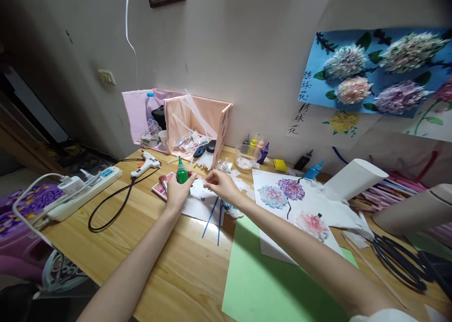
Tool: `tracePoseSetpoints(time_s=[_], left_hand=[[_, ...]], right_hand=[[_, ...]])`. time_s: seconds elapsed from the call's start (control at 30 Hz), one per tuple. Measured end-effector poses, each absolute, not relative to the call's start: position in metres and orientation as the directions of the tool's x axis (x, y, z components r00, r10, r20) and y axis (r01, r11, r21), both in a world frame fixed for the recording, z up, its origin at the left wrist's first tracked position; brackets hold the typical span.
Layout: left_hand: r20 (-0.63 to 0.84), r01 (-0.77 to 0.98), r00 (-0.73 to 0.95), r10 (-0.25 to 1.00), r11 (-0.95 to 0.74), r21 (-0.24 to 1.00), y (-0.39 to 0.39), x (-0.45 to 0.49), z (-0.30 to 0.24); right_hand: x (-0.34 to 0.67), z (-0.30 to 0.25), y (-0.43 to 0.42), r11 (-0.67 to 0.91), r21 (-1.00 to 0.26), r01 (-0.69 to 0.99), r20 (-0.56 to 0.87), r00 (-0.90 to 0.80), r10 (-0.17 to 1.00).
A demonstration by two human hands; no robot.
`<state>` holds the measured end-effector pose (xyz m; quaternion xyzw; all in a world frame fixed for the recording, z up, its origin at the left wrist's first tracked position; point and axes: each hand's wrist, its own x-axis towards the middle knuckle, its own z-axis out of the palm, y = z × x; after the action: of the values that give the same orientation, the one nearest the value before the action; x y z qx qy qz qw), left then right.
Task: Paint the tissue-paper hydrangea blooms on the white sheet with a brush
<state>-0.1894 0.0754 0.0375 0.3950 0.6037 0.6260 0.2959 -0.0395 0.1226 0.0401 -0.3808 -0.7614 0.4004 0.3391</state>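
Observation:
My left hand [177, 190] is wrapped round a small green paint bottle [182, 175], whose pointed nozzle stands upright. To its right, my right hand [223, 185] has thumb and fingers pinched together; whatever is between them is too small to make out. Both hands are above a white sheet [201, 209] with a few purple specks. Two thin blue sticks [212, 217] lie across its near edge. A crumpled, paint-stained tissue [232, 211] sits beneath my right wrist.
A white sheet with fluffy paper flowers [273, 197] overlaps green paper [268, 275] on the right. Black scissors [399, 261] lie beyond it. A glue gun [147, 164] and power strip [84, 195] are at left. Behind stand a pink box [226, 133] and clear bowl [247, 157].

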Motion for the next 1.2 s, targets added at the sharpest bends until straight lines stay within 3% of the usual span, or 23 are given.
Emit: tracePoseSetpoints(time_s=[0.33,0.43,0.87,1.2], left_hand=[[0.078,0.047,-0.476,0.876,-0.063,0.997,0.072,-0.181,0.035],[0.085,0.03,-0.48,0.873,-0.081,0.996,0.072,-0.182,0.033],[0.052,-0.032,-0.395,0.917,-0.071,0.997,0.076,-0.188,0.036],[0.197,0.167,-0.453,0.87,-0.134,0.977,0.074,-0.193,0.03]], right_hand=[[-0.042,0.051,0.118,0.411,-0.888,0.207,0.282,-0.46,0.842],[-0.044,0.056,0.116,0.439,-0.859,0.266,0.289,-0.457,0.842],[-0.062,0.069,0.133,0.623,-0.576,0.53,0.287,-0.582,0.761],[-0.089,0.042,0.166,0.522,-0.287,0.803,0.076,-0.524,0.848]])
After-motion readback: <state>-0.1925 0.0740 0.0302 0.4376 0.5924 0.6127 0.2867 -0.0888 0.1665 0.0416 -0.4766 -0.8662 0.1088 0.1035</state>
